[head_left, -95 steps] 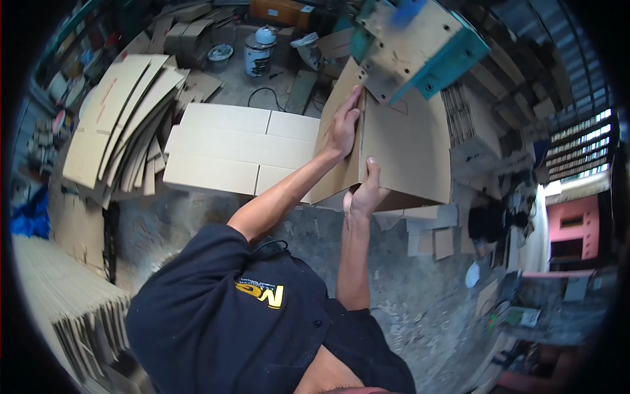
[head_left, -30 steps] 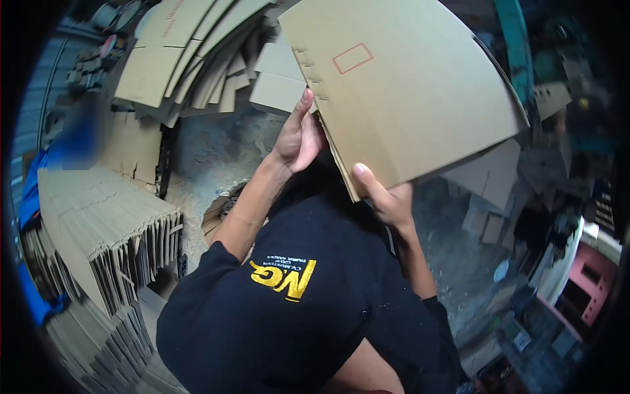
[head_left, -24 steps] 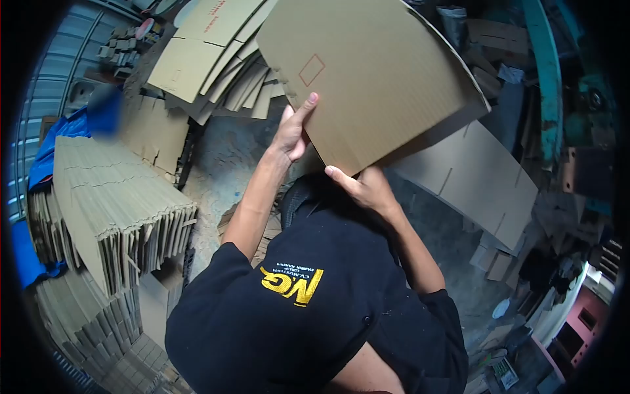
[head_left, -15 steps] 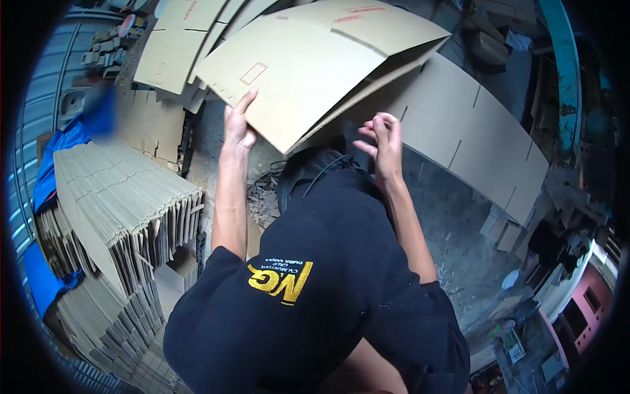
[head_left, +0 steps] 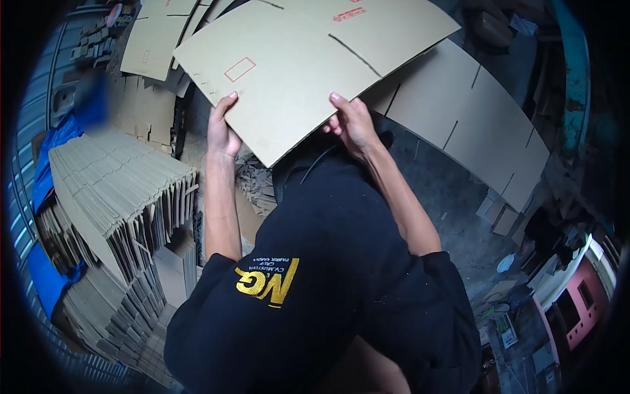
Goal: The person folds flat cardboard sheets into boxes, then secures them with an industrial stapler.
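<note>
A large tan cardboard sheet (head_left: 282, 72) with red print and a dark slot is held up at the top centre. My left hand (head_left: 224, 128) grips its lower left edge, the thumb on top and the fingers underneath. On the lower right edge, my right hand (head_left: 353, 125) pinches the sheet between thumb and fingers. Behind and to the right lies another long cardboard sheet (head_left: 453, 111) with several slots, partly covered by the held one.
Tall stacks of folded cardboard (head_left: 125, 184) stand on the left beside a blue tarp (head_left: 49, 276). More printed sheets (head_left: 154, 43) lie at the upper left. A turquoise post (head_left: 576, 85) rises at the right. Scraps (head_left: 259, 187) litter the floor.
My right hand has moved left and closed on the sheet's edge. The held sheet has flattened and shifted slightly left and down, with my left hand still on it.
</note>
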`<state>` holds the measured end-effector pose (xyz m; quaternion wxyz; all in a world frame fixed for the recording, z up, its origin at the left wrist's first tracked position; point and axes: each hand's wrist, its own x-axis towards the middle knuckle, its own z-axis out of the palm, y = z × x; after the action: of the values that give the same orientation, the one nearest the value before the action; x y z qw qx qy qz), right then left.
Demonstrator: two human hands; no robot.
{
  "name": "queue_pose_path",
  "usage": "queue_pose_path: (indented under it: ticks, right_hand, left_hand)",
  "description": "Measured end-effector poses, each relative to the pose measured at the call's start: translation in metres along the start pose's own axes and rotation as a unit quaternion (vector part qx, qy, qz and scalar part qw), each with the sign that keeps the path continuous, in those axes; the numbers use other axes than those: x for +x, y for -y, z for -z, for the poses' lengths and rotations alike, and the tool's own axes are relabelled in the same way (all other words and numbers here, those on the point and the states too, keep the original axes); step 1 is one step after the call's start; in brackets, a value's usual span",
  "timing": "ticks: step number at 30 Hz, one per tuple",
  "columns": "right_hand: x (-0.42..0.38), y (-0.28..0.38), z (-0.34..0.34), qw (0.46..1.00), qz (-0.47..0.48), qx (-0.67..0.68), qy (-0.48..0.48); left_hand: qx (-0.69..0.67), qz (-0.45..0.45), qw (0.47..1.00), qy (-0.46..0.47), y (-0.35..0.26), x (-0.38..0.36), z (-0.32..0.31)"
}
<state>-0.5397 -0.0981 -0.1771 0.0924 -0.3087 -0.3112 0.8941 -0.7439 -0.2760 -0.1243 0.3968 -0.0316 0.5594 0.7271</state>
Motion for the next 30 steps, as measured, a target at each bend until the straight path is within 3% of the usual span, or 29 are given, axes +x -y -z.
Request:
queue_pose_path:
  ticks: [2, 5, 6, 9, 10, 13, 17, 19, 21, 23, 25, 27, 30]
  right_hand:
    - [-0.002, 0.011, -0.006, 1.000, 0.019, -0.006, -0.007]
    - [0.003, 0.023, -0.019, 0.998, 0.047, -0.050, 0.012]
    - [0.008, 0.023, -0.020, 0.997, 0.048, -0.057, 0.017]
    - [0.027, 0.032, -0.029, 0.986, 0.057, -0.150, 0.052]
    - [0.036, 0.034, -0.033, 0.978, 0.065, -0.168, 0.107]
    - [0.043, 0.042, -0.054, 0.981, 0.038, -0.101, 0.162]
    - [0.026, 0.047, -0.051, 0.971, 0.019, -0.191, 0.143]
    - [0.021, 0.029, -0.024, 0.984, -0.008, -0.161, 0.078]
    - [0.009, 0.008, 0.010, 0.988, -0.032, -0.149, 0.020]
    - [-0.008, -0.009, 0.040, 0.988, -0.039, -0.151, -0.017]
    - [-0.027, -0.023, 0.063, 0.977, -0.059, -0.160, -0.130]
    - [-0.044, -0.032, 0.081, 0.972, -0.066, -0.137, -0.180]
    - [-0.068, -0.042, 0.093, 0.956, -0.058, -0.095, -0.270]
  left_hand:
    - [-0.101, 0.085, 0.991, -0.008, -0.003, -0.028, -0.028]
    - [-0.098, 0.121, 0.984, 0.082, 0.003, -0.062, -0.049]
    - [-0.096, 0.113, 0.987, 0.066, 0.007, -0.060, -0.042]
    - [-0.095, 0.043, 0.990, 0.092, -0.002, -0.049, -0.025]
    - [-0.087, 0.033, 0.991, 0.092, -0.010, -0.045, -0.018]
    - [-0.065, -0.043, 0.992, 0.101, -0.031, -0.032, 0.004]
    - [-0.011, -0.153, 0.985, 0.082, -0.088, 0.001, 0.046]
    - [-0.045, -0.145, 0.988, 0.032, -0.107, 0.034, 0.086]
    - [-0.045, -0.244, 0.968, -0.045, -0.111, 0.076, 0.117]
    - [-0.092, -0.259, 0.959, -0.073, -0.091, 0.117, 0.151]
    - [-0.189, -0.104, 0.960, -0.180, -0.044, 0.162, 0.191]
    - [-0.023, -0.020, 0.977, -0.212, 0.019, 0.174, 0.167]
    - [0.112, 0.117, 0.980, -0.120, 0.096, 0.187, 0.121]
